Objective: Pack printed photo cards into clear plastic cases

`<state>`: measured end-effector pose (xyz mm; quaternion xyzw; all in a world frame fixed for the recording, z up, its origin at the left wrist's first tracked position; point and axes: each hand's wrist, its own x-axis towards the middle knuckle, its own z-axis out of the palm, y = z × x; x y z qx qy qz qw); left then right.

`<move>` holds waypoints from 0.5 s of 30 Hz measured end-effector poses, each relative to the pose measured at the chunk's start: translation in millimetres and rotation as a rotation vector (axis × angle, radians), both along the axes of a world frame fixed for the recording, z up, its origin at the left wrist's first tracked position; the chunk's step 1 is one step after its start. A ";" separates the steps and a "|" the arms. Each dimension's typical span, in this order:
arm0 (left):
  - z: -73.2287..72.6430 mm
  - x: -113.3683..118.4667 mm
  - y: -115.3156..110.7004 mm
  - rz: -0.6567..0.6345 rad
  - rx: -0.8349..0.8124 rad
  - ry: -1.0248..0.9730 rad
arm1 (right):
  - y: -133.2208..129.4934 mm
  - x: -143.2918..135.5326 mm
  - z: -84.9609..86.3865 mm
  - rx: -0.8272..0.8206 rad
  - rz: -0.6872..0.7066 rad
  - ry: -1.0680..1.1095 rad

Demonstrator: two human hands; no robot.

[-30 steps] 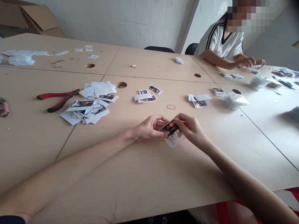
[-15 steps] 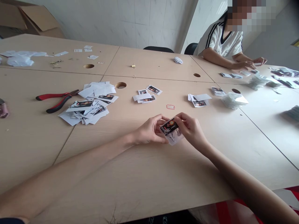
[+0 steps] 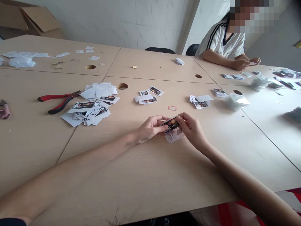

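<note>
Between my two hands is a small clear plastic bag (image 3: pixel 173 136) with a black printed header card (image 3: pixel 172 125) over its top. Small dark items show inside the bag, too small to name. My left hand (image 3: pixel 152 128) grips the card's left end, thumb on the printed face and fingers behind. At the upper right corner, my right hand (image 3: pixel 191 126) pinches the card between thumb and fingers. Just beyond my hands, a small red-outlined label (image 3: pixel 172 108) lies on the table.
Red-handled pliers (image 3: pixel 61 101) lie left of a heap of printed cards (image 3: pixel 90 111). Smaller card piles (image 3: pixel 146 98) (image 3: pixel 200 102) and stacked clear bags (image 3: pixel 236 102) sit farther right. Round holes (image 3: pixel 122 86) pierce the tabletop (image 3: pixel 141 175). Across the table, a person (image 3: pixel 223 42) handles a small piece.
My left thumb has moved from the bag's lower edge up onto the card's face. The card and bag have tilted slightly. The other person's hands have drawn together.
</note>
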<state>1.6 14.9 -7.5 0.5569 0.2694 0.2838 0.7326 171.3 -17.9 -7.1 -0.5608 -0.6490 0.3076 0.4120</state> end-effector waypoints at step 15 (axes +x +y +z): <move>-0.9 -0.5 1.2 0.001 -0.054 -0.064 | -4.6 -10.6 -2.5 -0.028 -0.042 -0.228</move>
